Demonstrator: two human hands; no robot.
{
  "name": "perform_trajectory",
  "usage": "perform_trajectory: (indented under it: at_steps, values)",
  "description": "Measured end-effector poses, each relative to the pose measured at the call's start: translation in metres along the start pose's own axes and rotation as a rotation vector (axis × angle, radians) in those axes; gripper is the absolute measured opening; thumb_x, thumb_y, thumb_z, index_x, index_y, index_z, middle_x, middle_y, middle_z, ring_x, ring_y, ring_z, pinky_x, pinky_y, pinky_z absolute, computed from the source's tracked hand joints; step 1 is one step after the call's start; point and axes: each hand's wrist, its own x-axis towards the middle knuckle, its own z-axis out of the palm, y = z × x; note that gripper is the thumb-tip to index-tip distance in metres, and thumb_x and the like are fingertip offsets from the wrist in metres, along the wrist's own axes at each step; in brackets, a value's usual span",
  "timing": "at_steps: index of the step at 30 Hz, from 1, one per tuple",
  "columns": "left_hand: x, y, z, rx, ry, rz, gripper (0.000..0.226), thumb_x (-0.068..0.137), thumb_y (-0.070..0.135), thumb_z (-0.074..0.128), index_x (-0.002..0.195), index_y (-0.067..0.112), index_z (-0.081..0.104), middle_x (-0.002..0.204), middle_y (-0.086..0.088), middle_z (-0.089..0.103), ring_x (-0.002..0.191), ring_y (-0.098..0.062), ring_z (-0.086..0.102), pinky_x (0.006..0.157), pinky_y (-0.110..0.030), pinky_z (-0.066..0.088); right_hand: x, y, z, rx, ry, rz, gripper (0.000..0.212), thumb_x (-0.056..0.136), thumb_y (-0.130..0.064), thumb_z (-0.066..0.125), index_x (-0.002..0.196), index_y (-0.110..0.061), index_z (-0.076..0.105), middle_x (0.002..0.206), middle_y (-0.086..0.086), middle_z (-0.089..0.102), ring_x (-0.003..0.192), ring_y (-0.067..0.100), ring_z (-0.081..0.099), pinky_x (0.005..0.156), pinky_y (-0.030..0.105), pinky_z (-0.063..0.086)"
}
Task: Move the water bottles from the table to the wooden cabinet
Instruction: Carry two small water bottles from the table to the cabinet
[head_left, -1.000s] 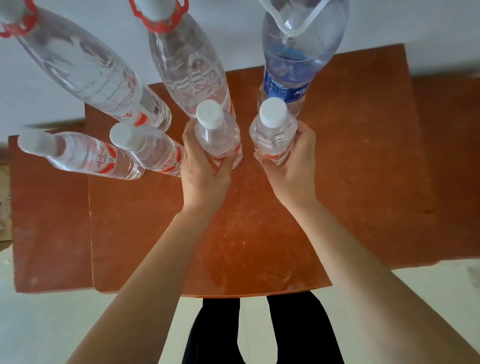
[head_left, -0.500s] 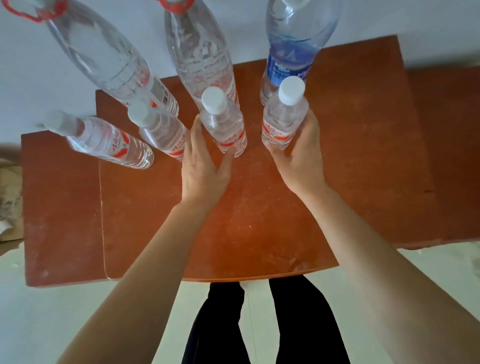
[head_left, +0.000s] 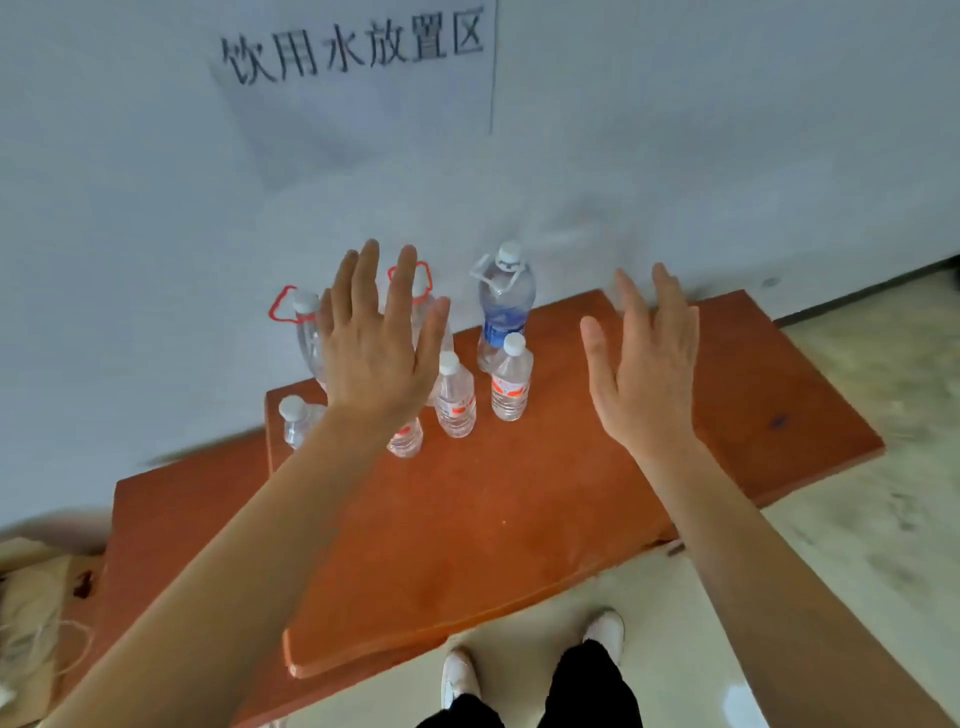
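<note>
Several water bottles stand at the back of a reddish-brown wooden cabinet top (head_left: 519, 519), close to the wall. Two small bottles with white caps and red labels, one at centre (head_left: 456, 397) and one to its right (head_left: 511, 384), stand free. Behind them is a tall bottle with a blue label (head_left: 504, 306). Two large bottles with red handles (head_left: 304, 327) are partly hidden by my left hand (head_left: 379, 343), which is raised with fingers spread and holds nothing. My right hand (head_left: 644, 369) hangs open above the bare wood, to the right of the bottles.
A white wall with a paper sign (head_left: 358, 52) in Chinese characters rises behind the bottles. A lower wooden surface (head_left: 171, 525) adjoins on the left, with sacking and string (head_left: 31, 623) beside it. My feet (head_left: 530, 660) stand on pale floor at the front edge.
Both hands have let go of the two small bottles and lifted away, fingers spread. The two bottles now stand on the wood. The camera has pulled back and up.
</note>
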Motion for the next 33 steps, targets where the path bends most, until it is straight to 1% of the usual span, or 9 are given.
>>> perform_trajectory:
  at_steps: [4,8,11,14,18,23,26,30,33]
  values:
    - [0.052,0.052,-0.075,-0.044,0.159,0.166,0.061,0.106,0.054,0.026,0.152,0.016,0.041,0.159,-0.019,0.034,0.147,-0.04,0.031,0.114,-0.06,0.031,0.016,-0.015,-0.111,-0.127,0.22,-0.036,0.059,0.108,-0.052,0.037,0.157,-0.02,0.034,0.166,0.018,0.023,0.156,0.034,0.016,0.125,0.057,0.013]
    - [0.077,0.109,-0.117,-0.143,0.254,0.267,0.063,0.106,0.056,0.027,0.154,0.017,0.038,0.161,-0.02,0.031,0.149,-0.04,0.026,0.116,-0.059,0.025,0.017,-0.015,-0.202,-0.211,0.378,-0.021,0.059,0.107,-0.051,0.04,0.157,-0.018,0.036,0.165,0.019,0.023,0.155,0.035,0.016,0.126,0.055,0.007]
    - [0.076,0.176,-0.154,-0.262,0.31,0.383,0.062,0.106,0.054,0.032,0.155,0.016,0.037,0.161,-0.02,0.028,0.15,-0.04,0.024,0.117,-0.06,0.023,-0.012,0.0,-0.29,-0.337,0.524,0.002,0.059,0.107,-0.05,0.043,0.155,-0.016,0.04,0.163,0.021,0.027,0.154,0.037,0.02,0.126,0.055,0.007]
    - [0.046,0.257,-0.189,-0.409,0.334,0.497,0.062,0.106,0.054,0.031,0.155,0.016,0.037,0.161,-0.022,0.028,0.15,-0.041,0.025,0.116,-0.062,0.024,-0.073,0.024,-0.373,-0.486,0.573,0.103,0.061,0.106,-0.053,0.039,0.155,-0.017,0.038,0.164,0.02,0.025,0.155,0.036,0.019,0.126,0.054,0.006]
    - [-0.035,0.37,-0.231,-0.59,0.284,0.685,0.064,0.106,0.054,0.03,0.155,0.014,0.035,0.162,-0.022,0.025,0.151,-0.04,0.022,0.117,-0.062,0.023,-0.198,0.049,-0.468,-0.655,0.601,0.253,0.062,0.105,-0.052,0.041,0.156,-0.018,0.035,0.164,0.02,0.025,0.154,0.036,0.02,0.125,0.06,0.011]
    - [-0.211,0.516,-0.312,-0.864,0.136,0.918,0.065,0.105,0.056,0.028,0.156,0.015,0.033,0.164,-0.021,0.021,0.151,-0.039,0.02,0.117,-0.062,0.022,-0.416,0.053,-0.594,-0.903,0.669,0.509,0.063,0.105,-0.053,0.041,0.156,-0.016,0.036,0.163,0.021,0.028,0.153,0.038,0.024,0.123,0.062,0.016]
    - [-0.317,0.578,-0.365,-0.996,0.067,1.071,0.065,0.105,0.055,0.031,0.156,0.015,0.033,0.163,-0.022,0.022,0.151,-0.041,0.021,0.116,-0.064,0.024,-0.534,0.037,-0.662,-1.083,0.685,0.659,0.063,0.105,-0.052,0.042,0.156,-0.016,0.037,0.162,0.021,0.031,0.152,0.04,0.027,0.123,0.061,0.016]
    - [-0.436,0.64,-0.424,-1.127,-0.004,1.25,0.065,0.105,0.054,0.034,0.156,0.015,0.033,0.164,-0.022,0.02,0.151,-0.042,0.02,0.116,-0.064,0.024,-0.66,0.009,-0.73,-1.203,0.757,0.859,0.062,0.105,-0.052,0.04,0.156,-0.016,0.037,0.162,0.021,0.031,0.152,0.039,0.025,0.123,0.062,0.014]
    - [-0.5,0.675,-0.453,-1.198,-0.041,1.363,0.066,0.105,0.055,0.03,0.156,0.014,0.032,0.164,-0.023,0.02,0.151,-0.042,0.02,0.116,-0.064,0.023,-0.723,-0.004,-0.758,-1.269,0.769,0.953,0.062,0.104,-0.051,0.044,0.155,-0.016,0.038,0.162,0.021,0.03,0.152,0.039,0.025,0.122,0.063,0.016]
